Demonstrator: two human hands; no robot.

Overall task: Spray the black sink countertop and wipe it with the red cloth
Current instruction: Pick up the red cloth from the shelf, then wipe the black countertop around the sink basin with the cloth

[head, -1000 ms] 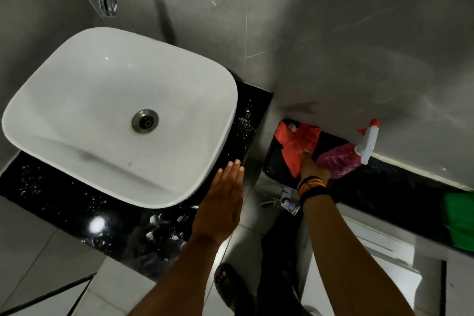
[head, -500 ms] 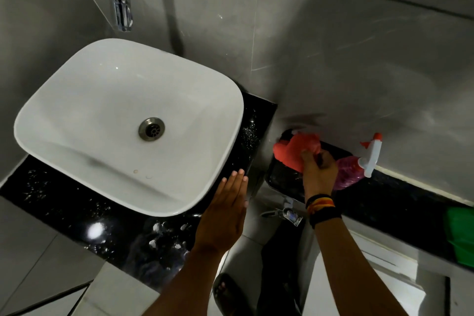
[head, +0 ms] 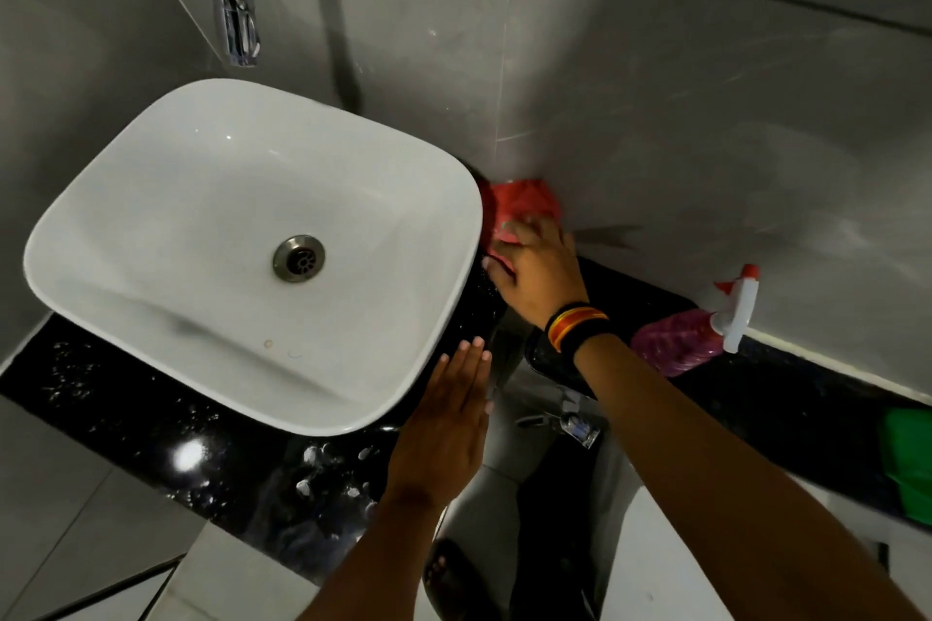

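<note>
My right hand (head: 537,267) grips the red cloth (head: 522,207) in the counter's (head: 126,424) back corner beside the basin (head: 151,197); unwiped droplets lie toward me, nearer my flat, empty left hand (head: 444,434).

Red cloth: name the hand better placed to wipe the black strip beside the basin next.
Right. The right hand already presses the red cloth on the black countertop by the white basin. The left hand is flat, empty and nearer the front edge.
</note>
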